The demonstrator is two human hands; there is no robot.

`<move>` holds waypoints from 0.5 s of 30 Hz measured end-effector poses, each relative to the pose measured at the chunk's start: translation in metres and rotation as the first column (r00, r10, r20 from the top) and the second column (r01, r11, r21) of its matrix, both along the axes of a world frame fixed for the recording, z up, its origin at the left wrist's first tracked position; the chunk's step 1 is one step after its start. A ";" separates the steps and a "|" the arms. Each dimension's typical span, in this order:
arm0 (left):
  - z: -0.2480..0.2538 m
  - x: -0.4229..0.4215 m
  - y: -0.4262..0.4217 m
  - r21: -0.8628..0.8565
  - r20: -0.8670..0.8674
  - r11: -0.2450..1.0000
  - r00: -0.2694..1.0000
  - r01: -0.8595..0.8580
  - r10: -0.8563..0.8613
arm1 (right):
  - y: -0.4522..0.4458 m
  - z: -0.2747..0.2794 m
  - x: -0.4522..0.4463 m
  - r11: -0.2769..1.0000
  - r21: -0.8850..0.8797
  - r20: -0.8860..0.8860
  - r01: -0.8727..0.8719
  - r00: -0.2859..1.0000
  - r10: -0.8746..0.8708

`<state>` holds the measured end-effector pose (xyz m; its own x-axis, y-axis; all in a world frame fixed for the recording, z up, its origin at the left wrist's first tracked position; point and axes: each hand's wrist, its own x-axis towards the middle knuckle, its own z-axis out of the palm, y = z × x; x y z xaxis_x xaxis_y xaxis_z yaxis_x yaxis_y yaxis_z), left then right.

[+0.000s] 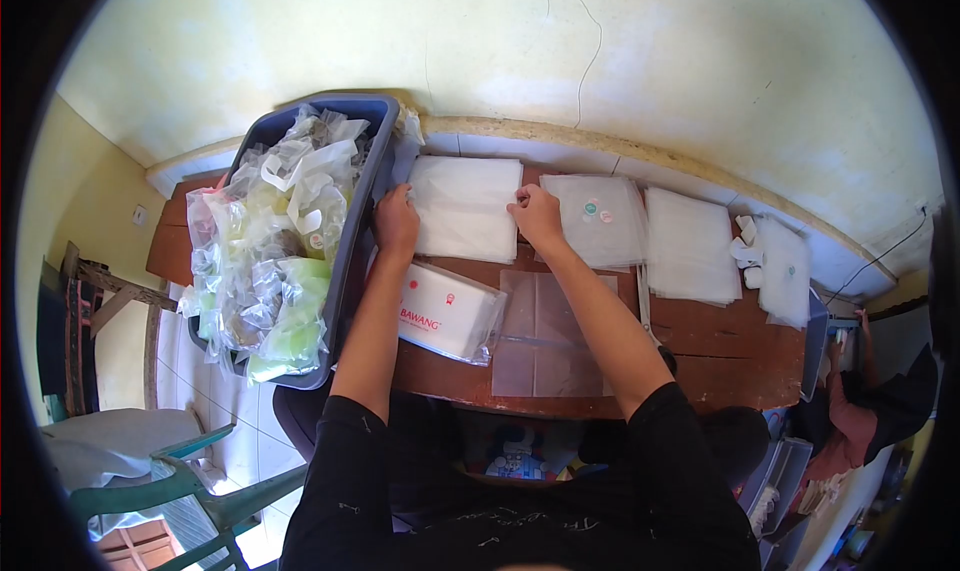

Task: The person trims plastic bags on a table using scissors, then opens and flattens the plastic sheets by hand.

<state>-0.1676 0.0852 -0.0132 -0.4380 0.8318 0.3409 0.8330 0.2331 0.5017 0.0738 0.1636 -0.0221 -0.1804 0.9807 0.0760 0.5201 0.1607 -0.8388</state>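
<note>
Honestly, thin film like this calls for a light touch. The stack of plastic bags point(466, 211) lies flat on the table point(705, 356), just beside the tub point(364, 201), with a hand at each side edge. On the right hand point(537, 214), thumb and forefinger look pinched together on the bags' edge; can't tell if they've caught one layer or several. Fingers on the left hand point(397, 223) are curled at the opposite edge, tips hidden, so no idea if they're gripping. I'd match the pull on both sides, feel for a single layer, and mind the left elbow room, since that tub's wall is close.
</note>
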 end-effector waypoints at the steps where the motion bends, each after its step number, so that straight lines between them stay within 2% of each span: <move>1: 0.002 0.002 -0.001 -0.008 -0.002 1.000 1.000 -0.017 0.017 | -0.001 0.001 0.000 1.000 0.015 0.001 0.003 1.000 -0.003; 3: 0.004 0.004 -0.001 -0.015 -0.004 0.999 0.999 -0.035 0.035 | -0.002 0.003 0.001 0.999 0.031 0.002 0.006 1.000 -0.006; 6: 0.000 0.001 0.001 -0.012 -0.003 0.996 0.996 -0.085 0.085 | -0.003 0.004 -0.001 0.999 -0.039 -0.028 -0.004 1.000 0.003; 8: -0.009 -0.004 0.004 0.023 0.129 0.997 0.989 -0.070 0.067 | -0.006 -0.001 -0.004 0.981 0.189 0.124 0.048 0.990 -0.072; 9: -0.008 -0.005 0.003 0.023 0.129 0.997 0.989 -0.069 0.065 | -0.009 0.001 -0.006 0.981 0.188 0.124 0.049 0.990 -0.073; 11: -0.006 -0.005 0.003 0.003 0.247 0.998 0.967 -0.070 0.067 | -0.015 0.006 -0.007 0.985 0.170 0.113 0.025 0.993 -0.045; 15: -0.011 -0.007 0.002 0.028 0.236 0.997 0.970 -0.068 0.060 | -0.014 -0.007 -0.011 0.971 0.237 0.098 0.038 0.993 -0.062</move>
<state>-0.1743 0.0871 -0.0239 -0.5613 0.7888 0.2504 0.6745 0.2607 0.6907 0.0625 0.1501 -0.0296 -0.1507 0.9456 0.2882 0.6151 0.3179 -0.7215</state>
